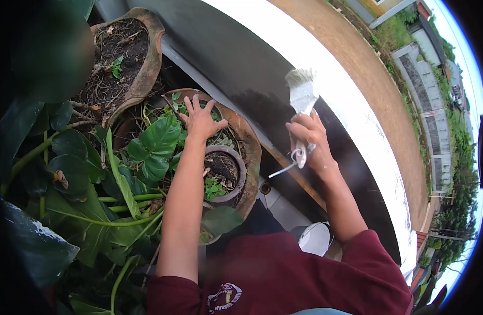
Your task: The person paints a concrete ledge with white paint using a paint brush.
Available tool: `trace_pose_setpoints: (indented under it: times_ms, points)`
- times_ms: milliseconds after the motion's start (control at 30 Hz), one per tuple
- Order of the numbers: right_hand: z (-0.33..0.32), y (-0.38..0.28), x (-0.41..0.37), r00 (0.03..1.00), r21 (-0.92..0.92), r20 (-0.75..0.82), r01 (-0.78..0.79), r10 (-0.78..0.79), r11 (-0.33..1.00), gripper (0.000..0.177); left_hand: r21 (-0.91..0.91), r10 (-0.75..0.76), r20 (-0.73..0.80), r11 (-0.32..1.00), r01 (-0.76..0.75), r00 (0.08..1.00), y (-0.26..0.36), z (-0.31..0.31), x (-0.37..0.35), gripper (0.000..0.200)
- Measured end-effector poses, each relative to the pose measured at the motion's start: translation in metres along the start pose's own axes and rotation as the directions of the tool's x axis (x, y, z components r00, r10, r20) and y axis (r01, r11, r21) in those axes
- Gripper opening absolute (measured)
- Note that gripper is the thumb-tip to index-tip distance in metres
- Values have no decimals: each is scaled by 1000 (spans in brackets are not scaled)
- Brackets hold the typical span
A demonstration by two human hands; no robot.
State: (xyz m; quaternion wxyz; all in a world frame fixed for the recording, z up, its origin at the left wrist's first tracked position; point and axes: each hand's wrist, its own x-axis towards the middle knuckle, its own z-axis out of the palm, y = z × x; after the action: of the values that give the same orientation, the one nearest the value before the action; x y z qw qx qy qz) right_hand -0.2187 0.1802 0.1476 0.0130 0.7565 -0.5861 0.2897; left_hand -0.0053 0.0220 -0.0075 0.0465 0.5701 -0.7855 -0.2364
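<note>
My right hand (310, 137) grips a paintbrush (303, 93) by its handle, with the bristles pointing up in the view. White paint coats the brush, and a white tie hangs from the handle's end. Behind the brush lies the low wall, with a white-painted top (351, 100) and a dark inner face (262, 68). My left hand (201, 121) spreads its fingers over the plants at the far side of a large clay pot (250, 149). Inside that pot, just below my left wrist, sits a smaller round pot (240, 170) with soil and small green leaves.
Broad-leaved plants (84, 210) crowd the left side. Another clay pot (152, 47) with soil and roots stands at the upper left. A white bucket (314, 239) is beside my body, under my right arm. Beyond the wall runs a dirt path (346, 58).
</note>
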Motion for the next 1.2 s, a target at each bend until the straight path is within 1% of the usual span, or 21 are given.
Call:
trace_pose_setpoints:
  times_ms: [133,200,233,267,300,333,367,400,433,467,533,633,700,767,833,867,900,933,1033,1133,1200]
  points:
    - [-21,-43,-69,972,-97,-172,-181,163,979,37,-25,-1,6,1000,1,1000,-1,4,2,79]
    - [-6,-48,-48,977,-75,-212,13,-29,997,37,-26,-1,15,1000,1,1000,0,1,2,79]
    - [4,-48,-23,973,-29,-193,122,-126,992,33,-13,-15,28,1000,15,999,3,-3,1,80]
    - [16,-47,1,987,42,-100,133,-128,990,18,-22,-14,27,1000,15,1000,4,-4,-2,80]
    - [35,-46,32,985,92,-64,165,-160,982,21,-30,-12,21,999,13,1000,4,-5,-1,80]
    - [53,-40,66,978,84,48,196,-201,977,22,-36,-8,19,999,9,1000,2,-4,0,80]
    - [72,-42,105,976,78,127,169,-178,982,16,-63,-2,-21,998,1,1000,-4,8,5,81]
    - [102,-34,140,973,81,85,208,-215,975,9,-59,-8,-16,998,7,1000,0,-1,1,80]
    - [129,-26,175,964,18,58,260,-261,965,18,-51,-8,-5,999,8,1000,1,-2,1,80]
    - [148,-19,208,954,-24,88,290,-287,957,10,-43,-5,10,999,6,1000,1,-2,1,80]
    - [176,-3,256,946,-7,119,303,-300,953,6,-18,9,-2,1000,-9,1000,-4,4,1,82]
    - [162,9,269,954,-142,241,214,-176,966,19,-9,21,-34,1000,-21,999,-3,4,5,80]
    - [144,16,235,982,-26,142,133,-128,991,14,-16,18,-44,1000,-18,999,-5,4,3,78]
    - [108,17,174,986,2,127,107,-106,994,9,-34,13,-47,999,-15,999,-5,5,4,78]
    - [73,17,102,989,39,127,68,-72,997,23,-38,19,-43,999,-21,999,-4,2,2,78]
    - [54,13,63,994,64,88,51,-57,997,24,-39,21,-40,999,-23,999,-4,2,2,78]
    - [36,12,25,995,60,104,-3,-3,998,16,-37,20,-44,999,-21,999,-5,4,2,78]
    - [23,11,-12,996,11,88,-10,9,1000,17,-34,20,-43,999,-22,999,-7,7,3,79]
    - [3,-8,-102,989,-20,-93,-115,113,993,23,-19,17,-19,1000,-18,1000,-4,8,4,79]
    - [5,-34,-123,966,-44,-229,-137,123,990,26,-1,22,-11,1000,-22,1000,-3,7,5,81]
    - [18,-39,-79,980,37,-201,13,-6,999,21,2,12,-5,1000,-12,1000,-3,7,6,81]
